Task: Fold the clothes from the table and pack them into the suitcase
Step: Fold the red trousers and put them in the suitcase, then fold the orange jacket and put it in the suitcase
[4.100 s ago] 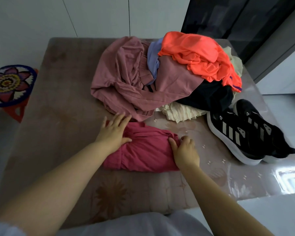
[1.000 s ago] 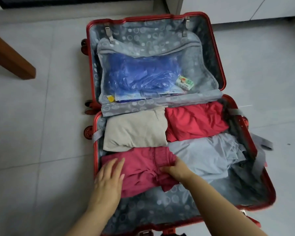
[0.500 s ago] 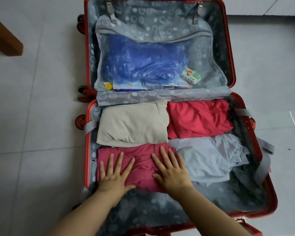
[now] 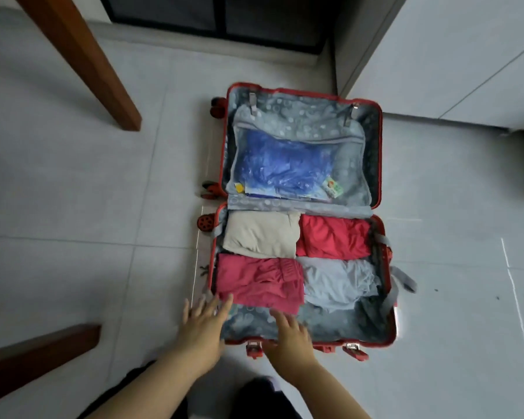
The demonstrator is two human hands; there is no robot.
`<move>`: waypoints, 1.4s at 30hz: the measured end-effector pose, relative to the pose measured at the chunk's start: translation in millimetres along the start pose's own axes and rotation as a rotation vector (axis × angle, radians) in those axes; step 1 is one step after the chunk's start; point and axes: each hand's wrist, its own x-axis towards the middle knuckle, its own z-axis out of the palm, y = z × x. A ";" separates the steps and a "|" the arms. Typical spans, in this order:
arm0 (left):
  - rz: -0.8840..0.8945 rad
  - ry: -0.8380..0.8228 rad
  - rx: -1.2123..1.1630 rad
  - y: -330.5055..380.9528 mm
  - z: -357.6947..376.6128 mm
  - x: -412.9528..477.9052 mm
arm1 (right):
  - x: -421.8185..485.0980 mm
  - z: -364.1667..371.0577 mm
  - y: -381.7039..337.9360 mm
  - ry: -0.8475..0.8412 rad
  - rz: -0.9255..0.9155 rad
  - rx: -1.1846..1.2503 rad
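A red suitcase lies open on the tiled floor. In its near half sit a folded dark pink garment at the near left, a beige one behind it, a red one at the far right and a light grey one at the near right. My left hand hovers open over the suitcase's near left corner, just off the pink garment. My right hand is open over the near rim, holding nothing.
The lid half holds a zipped mesh pocket with a blue plastic bag. A wooden table leg stands at the far left, another wooden piece at the near left. White cabinets rise at the far right.
Both hands have lifted off the dark pink garment and drawn back toward the near rim. The view has pulled back and up, so the suitcase looks smaller and the table leg shows.
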 end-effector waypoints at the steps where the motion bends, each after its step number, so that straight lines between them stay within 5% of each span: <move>1: -0.047 0.005 -0.043 -1.2 -15.2 -35.6 | -32.8 -11.4 -13.6 -0.007 -0.012 0.054; 6: -0.178 0.146 -0.266 -4.1 -106.3 -200.1 | -189.9 -88.1 -99.0 0.053 -0.180 0.046; 11: -0.197 0.510 -0.332 -35.1 -195.2 -325.9 | -310.9 -147.6 -201.7 0.235 -0.456 -0.125; 19: -0.036 0.844 -0.384 -137.0 -235.5 -479.5 | -402.2 -112.1 -351.6 0.440 -0.752 -0.241; 24: -0.003 0.895 -0.295 -256.5 -214.6 -557.3 | -441.4 -51.9 -456.1 0.471 -0.757 -0.178; 31: -0.269 0.794 -0.242 -415.7 -194.1 -632.1 | -471.0 7.3 -574.2 0.387 -0.753 -0.126; 42: -0.234 0.817 -0.251 -545.6 -262.5 -596.3 | -413.3 -17.6 -708.2 0.468 -0.746 -0.136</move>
